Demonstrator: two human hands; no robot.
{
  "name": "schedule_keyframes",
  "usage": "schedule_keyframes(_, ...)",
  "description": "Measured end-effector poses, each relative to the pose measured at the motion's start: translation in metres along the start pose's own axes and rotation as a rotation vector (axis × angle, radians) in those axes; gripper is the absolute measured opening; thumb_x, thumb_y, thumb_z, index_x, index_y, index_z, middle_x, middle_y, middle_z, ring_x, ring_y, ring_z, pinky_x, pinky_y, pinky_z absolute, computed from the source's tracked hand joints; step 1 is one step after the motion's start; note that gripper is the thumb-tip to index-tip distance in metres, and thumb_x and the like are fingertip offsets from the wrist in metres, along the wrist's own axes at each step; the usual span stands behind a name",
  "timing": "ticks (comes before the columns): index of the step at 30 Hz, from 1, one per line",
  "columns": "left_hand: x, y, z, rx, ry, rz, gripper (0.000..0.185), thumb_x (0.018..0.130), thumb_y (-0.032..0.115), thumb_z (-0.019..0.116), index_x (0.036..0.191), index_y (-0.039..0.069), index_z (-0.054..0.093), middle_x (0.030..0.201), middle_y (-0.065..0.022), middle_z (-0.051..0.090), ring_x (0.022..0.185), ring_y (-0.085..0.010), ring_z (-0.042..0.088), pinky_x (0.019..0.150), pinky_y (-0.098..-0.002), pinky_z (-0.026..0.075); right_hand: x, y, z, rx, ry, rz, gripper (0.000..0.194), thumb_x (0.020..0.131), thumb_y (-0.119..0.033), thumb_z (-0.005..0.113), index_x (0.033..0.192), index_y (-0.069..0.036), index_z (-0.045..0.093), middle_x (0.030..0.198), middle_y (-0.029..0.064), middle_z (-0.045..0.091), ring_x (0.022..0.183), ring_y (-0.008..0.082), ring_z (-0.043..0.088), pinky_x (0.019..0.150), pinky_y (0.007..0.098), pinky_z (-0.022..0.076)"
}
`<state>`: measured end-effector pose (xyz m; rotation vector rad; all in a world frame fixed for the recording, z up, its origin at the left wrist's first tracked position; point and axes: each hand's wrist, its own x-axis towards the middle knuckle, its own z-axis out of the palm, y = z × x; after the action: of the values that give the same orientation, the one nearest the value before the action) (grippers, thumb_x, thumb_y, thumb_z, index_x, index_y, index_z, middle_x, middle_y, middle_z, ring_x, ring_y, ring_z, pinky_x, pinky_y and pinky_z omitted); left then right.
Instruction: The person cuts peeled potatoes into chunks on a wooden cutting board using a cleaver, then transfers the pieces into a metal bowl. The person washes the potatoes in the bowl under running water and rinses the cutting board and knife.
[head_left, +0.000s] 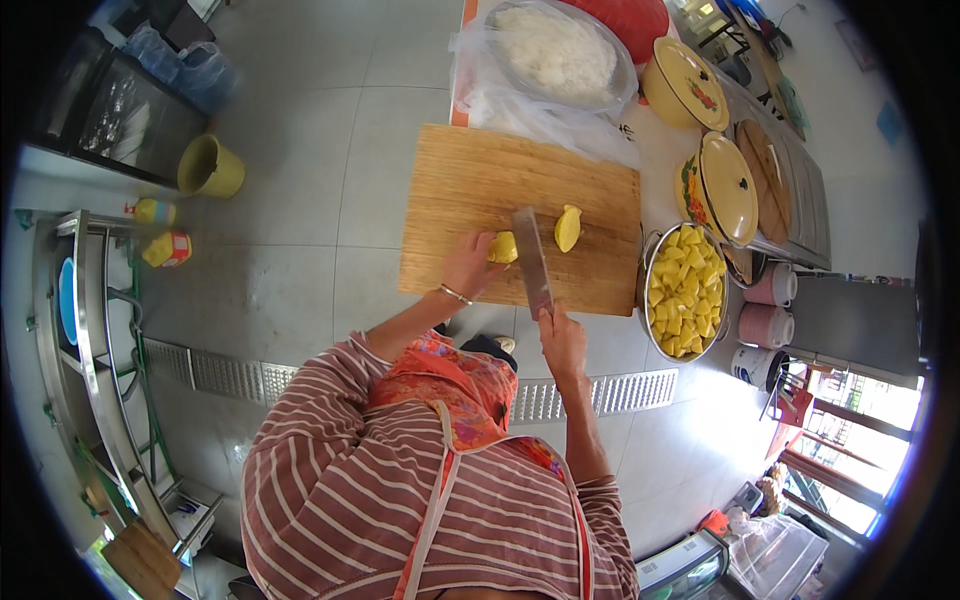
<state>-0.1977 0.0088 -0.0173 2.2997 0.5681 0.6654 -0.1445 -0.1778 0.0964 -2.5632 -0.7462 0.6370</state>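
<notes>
A wooden cutting board lies before me on the table. With its fingers around a piece of peeled yellow potato, my left hand rests on the board's near left part. My right hand grips the handle of a cleaver, whose broad blade stands just right of that piece. Another peeled potato piece lies loose to the right of the blade. At the board's right side is a metal colander full of potato chunks.
Beyond the board sits a large bowl of shredded white food on clear plastic. Two lidded yellow enamel pots stand at the right, near a round wooden board. On the floor at left is a bucket; steel shelving stands nearby.
</notes>
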Motion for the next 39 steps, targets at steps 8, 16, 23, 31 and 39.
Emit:
schedule_keyframes(8,0.006,-0.002,0.009,-0.004,-0.062,-0.02,0.047,0.066,0.019,0.072,0.105,0.007,0.05,0.1,-0.0108,0.053,0.098,-0.0308,0.051,0.078,-0.0389,0.047,0.001,-0.004,0.002,-0.151,-0.009,-0.053,0.022,0.092,-0.025,0.043,0.094,-0.004,0.047,0.066,0.0233,0.059,0.065,0.0439,0.057,0.059,0.0548,0.0423)
schedule_keyframes(16,0.005,-0.006,0.009,-0.038,-0.047,-0.022,0.043,0.066,0.016,0.073,0.101,0.005,0.052,0.097,-0.011,0.055,0.093,-0.0302,0.052,0.079,-0.0379,0.044,0.001,-0.007,-0.008,-0.101,-0.047,-0.047,0.022,0.093,-0.025,0.042,0.096,-0.004,0.046,0.067,0.0247,0.059,0.065,0.0453,0.056,0.058,0.0551,0.0412)
schedule_keyframes(23,0.006,-0.006,0.007,-0.053,-0.056,-0.024,0.042,0.066,0.015,0.073,0.101,0.005,0.052,0.095,-0.0116,0.055,0.092,-0.0308,0.052,0.079,-0.038,0.044,0.002,-0.008,-0.007,-0.122,-0.076,-0.019,0.023,0.093,-0.025,0.041,0.1,-0.003,0.047,0.068,0.0251,0.059,0.067,0.0455,0.057,0.06,0.0549,0.0418)
schedule_keyframes(31,0.005,-0.004,0.006,-0.067,-0.051,-0.013,0.042,0.066,0.015,0.072,0.102,0.005,0.051,0.098,-0.0109,0.054,0.095,-0.0303,0.051,0.078,-0.0379,0.046,0.001,-0.006,-0.006,-0.119,-0.098,0.001,0.026,0.092,-0.024,0.042,0.104,-0.002,0.049,0.07,0.0248,0.06,0.068,0.0445,0.058,0.062,0.0544,0.0427)
schedule_keyframes(39,0.004,-0.005,0.005,-0.08,-0.056,-0.04,0.043,0.066,0.014,0.073,0.103,0.005,0.052,0.098,-0.0115,0.055,0.095,-0.0307,0.052,0.079,-0.0371,0.045,-0.003,0.002,-0.011,-0.058,-0.153,0.03,0.024,0.092,-0.026,0.042,0.098,-0.004,0.048,0.068,0.0244,0.06,0.067,0.0453,0.057,0.061,0.0548,0.0424)
